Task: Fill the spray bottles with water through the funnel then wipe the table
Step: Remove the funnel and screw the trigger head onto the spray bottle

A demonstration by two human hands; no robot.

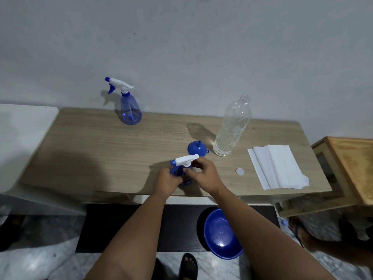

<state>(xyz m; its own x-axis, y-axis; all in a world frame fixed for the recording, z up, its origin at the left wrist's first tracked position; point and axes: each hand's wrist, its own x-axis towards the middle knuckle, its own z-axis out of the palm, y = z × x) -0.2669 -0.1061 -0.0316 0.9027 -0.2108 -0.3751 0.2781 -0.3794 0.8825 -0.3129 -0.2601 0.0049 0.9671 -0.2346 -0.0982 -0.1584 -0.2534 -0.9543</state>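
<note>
Near bottle (182, 172): blue spray bottle at the front edge of the table (101, 148), just in front of the funnel (196, 148); we take it as the item in hand.
Left hand (167, 181): we find it wrapped round the body of the near bottle, steadying it.
Right hand (202, 174): fingers curled at the collar under the white spray head (185, 159); whether it is loosening or tightening we cannot tell.
Far bottle (130, 107): second spray bottle, head on, well behind and left of the funnel, by the wall; fill level unclear.
Water bottle (232, 128): clear, uncapped, upright, just right of the funnel; its white cap (240, 171) lies in front and right of the funnel.
Funnel state: resting mouth down, spout up, in neither bottle.
Risk, tipping: we judge that twisting the head so near the table edge could pull the near bottle off if the left hand slackens.
Risk, spill: the open water bottle stands close to the working right hand; a stray elbow or wrist could topple it toward the tissues (277, 167).
Risk, wiping: wet tissues would serve poorly for the later wipe.
Surroundings: tissues lie well right of the funnel; a blue basin (221, 235) sits on the floor below and in front of it.
Obstruction: we see nothing between the funnel and the near bottle.
</note>
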